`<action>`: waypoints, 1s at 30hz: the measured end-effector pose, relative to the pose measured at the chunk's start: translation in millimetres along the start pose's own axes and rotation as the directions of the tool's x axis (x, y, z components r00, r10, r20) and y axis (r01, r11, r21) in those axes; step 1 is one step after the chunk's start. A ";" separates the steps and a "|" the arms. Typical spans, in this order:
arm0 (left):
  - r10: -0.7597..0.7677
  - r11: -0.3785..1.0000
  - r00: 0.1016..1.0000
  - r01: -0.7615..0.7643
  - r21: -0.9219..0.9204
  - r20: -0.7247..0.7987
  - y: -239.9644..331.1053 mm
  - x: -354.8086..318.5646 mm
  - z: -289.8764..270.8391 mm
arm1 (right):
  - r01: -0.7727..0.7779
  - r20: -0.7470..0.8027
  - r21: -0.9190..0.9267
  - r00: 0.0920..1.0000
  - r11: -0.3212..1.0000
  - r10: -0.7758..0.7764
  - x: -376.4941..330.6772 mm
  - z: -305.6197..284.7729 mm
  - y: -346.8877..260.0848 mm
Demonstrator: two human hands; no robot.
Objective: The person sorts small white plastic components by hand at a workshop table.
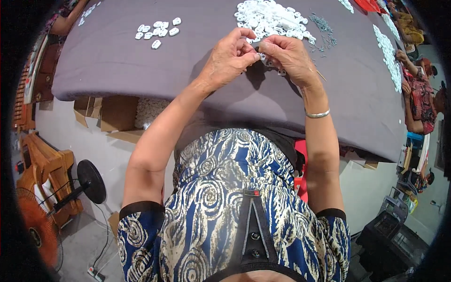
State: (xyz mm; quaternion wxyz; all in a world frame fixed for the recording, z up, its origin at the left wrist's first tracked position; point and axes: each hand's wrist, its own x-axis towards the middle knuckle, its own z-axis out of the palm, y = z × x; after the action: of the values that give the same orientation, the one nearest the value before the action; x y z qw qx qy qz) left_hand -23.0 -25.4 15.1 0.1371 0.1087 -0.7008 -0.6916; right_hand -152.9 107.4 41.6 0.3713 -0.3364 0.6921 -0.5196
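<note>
Above the near part of the cloth-covered table, my hands meet at their fingertips. My left hand (229, 57) is closed, thumb and fingers pinching a small white plastic piece (262, 57). My right hand (292, 57), with a silver bangle at the wrist, pinches at the same spot; what its fingertips hold is hidden. More small white pieces (281, 73) show just below the right fingers. Beyond the hands lies a big heap of white oval plastic pieces (270, 19) with holes. Small grey screws (323, 29) are scattered right of the heap.
A small group of white pieces (162, 32) lies left on the grey tablecloth (108, 56). A thin stick (321, 75) shows beside my right hand. Open cardboard boxes (117, 113) sit under the table edge. Fans (91, 181) stand lower left. Other people (416, 94) sit along the right side.
</note>
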 end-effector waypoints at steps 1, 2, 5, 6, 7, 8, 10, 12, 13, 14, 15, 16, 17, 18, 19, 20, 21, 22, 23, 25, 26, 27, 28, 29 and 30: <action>0.000 1.000 1.000 0.000 0.000 0.000 0.0 0.0 -0.1 | 0.006 -0.004 0.007 1.000 1.000 -0.006 -0.2 0.4 0.0; -0.002 1.000 1.000 0.002 0.002 0.002 0.0 0.0 -0.2 | 0.013 -0.009 0.013 1.000 1.000 -0.013 -0.3 0.7 -0.1; -0.008 1.000 1.000 0.008 0.003 0.004 1.9 -0.3 0.3 | 0.026 -0.008 0.024 1.000 0.999 -0.026 0.8 -0.9 2.7; -0.012 1.000 1.000 0.012 0.003 0.004 2.8 -0.2 0.6 | 0.026 -0.009 0.023 1.000 0.999 -0.026 0.0 -0.6 2.0; -0.012 1.000 1.000 0.012 0.002 0.003 2.8 -0.7 0.5 | 0.027 -0.025 0.010 0.999 1.000 -0.027 -1.2 1.7 -0.3; -0.010 1.000 1.000 0.010 -0.005 0.002 2.9 -0.9 0.4 | 0.028 -0.042 -0.003 0.999 1.000 -0.028 -2.0 3.1 -1.8; -0.010 1.000 1.000 0.010 -0.013 0.002 2.3 -1.0 0.7 | 0.037 -0.034 -0.017 0.999 0.999 -0.038 -1.3 3.0 -0.3; -0.005 1.000 1.000 0.005 -0.017 -0.003 0.8 -0.2 0.9 | 0.045 -0.028 -0.031 0.999 0.999 -0.046 -0.1 3.1 2.1; -0.004 1.000 1.000 0.004 -0.017 -0.003 0.8 -0.4 0.8 | 0.042 -0.039 -0.041 0.998 0.998 -0.044 -0.4 4.0 1.7; 0.001 1.000 1.000 -0.001 -0.017 -0.003 0.3 -0.2 0.5 | 0.040 -0.051 -0.051 0.998 0.998 -0.042 -0.3 4.7 1.3; 0.007 1.000 1.000 -0.007 -0.016 -0.003 -0.2 -0.1 0.0 | 0.041 -0.051 -0.051 0.998 0.998 -0.043 0.4 5.2 1.1; 0.009 1.000 1.000 -0.009 -0.015 -0.003 -0.1 0.0 0.3 | 0.078 -0.047 -0.075 0.996 0.994 -0.081 0.5 5.1 0.8; 0.017 0.999 1.000 -0.018 -0.027 -0.010 0.0 0.0 0.7 | 0.115 -0.042 -0.099 0.992 0.988 -0.120 0.8 5.2 0.7; 0.026 0.999 1.000 -0.026 -0.037 -0.018 -0.1 0.0 1.1 | 0.120 -0.042 -0.099 0.991 0.988 -0.124 0.7 5.6 1.3; 0.032 0.999 0.999 -0.033 -0.032 -0.022 -1.3 0.9 1.4 | 0.140 -0.045 -0.129 0.988 0.982 -0.147 2.0 6.3 2.3; 0.053 0.997 0.997 -0.056 -0.047 -0.059 -3.8 1.2 2.9 | 0.162 -0.046 -0.158 0.984 0.974 -0.171 3.2 7.1 2.7; 0.075 0.995 0.992 -0.081 -0.060 -0.097 -5.4 1.3 4.4 | 0.178 -0.075 -0.233 0.977 0.956 -0.200 3.3 7.2 2.3; 0.076 0.996 0.990 -0.080 -0.034 -0.117 -4.9 0.2 4.3 | 0.199 -0.072 -0.248 0.972 0.948 -0.222 5.0 7.9 4.3; 0.080 0.995 0.987 -0.088 -0.052 -0.137 -5.0 -0.9 6.1 | 0.221 -0.068 -0.263 0.967 0.939 -0.246 6.2 8.4 4.5; 0.108 0.994 0.986 -0.111 -0.021 -0.131 -7.0 -1.5 7.6 | 0.194 -0.105 -0.332 0.965 0.923 -0.241 2.6 9.1 2.9; 0.109 0.993 0.985 -0.115 -0.037 -0.133 -9.0 -0.5 8.5 | 0.186 -0.119 -0.334 0.964 0.924 -0.238 2.1 9.5 2.9; 0.111 0.992 0.985 -0.119 -0.052 -0.135 -11.3 0.5 9.8 | 0.144 -0.132 -0.353 0.971 0.924 -0.202 -1.1 10.3 -0.6; 0.127 0.989 0.980 -0.137 -0.059 -0.154 -12.0 1.3 11.0 | 0.163 -0.131 -0.350 0.967 0.923 -0.220 -0.9 10.4 0.0; 0.130 0.989 0.977 -0.140 -0.044 -0.170 -12.7 0.7 11.8 | 0.180 -0.131 -0.346 0.962 0.921 -0.238 0.2 10.8 2.5; 0.134 0.989 0.974 -0.142 -0.030 -0.185 -13.4 0.0 11.9 | 0.186 -0.131 -0.330 0.962 0.926 -0.240 0.4 11.8 2.7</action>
State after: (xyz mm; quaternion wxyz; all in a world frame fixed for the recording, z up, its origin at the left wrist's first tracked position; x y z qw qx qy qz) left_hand -27.6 -14.5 1.6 0.2506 0.1197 -0.6762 -0.6824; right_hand -143.1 102.2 36.7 0.1940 -0.4193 0.7540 -0.4669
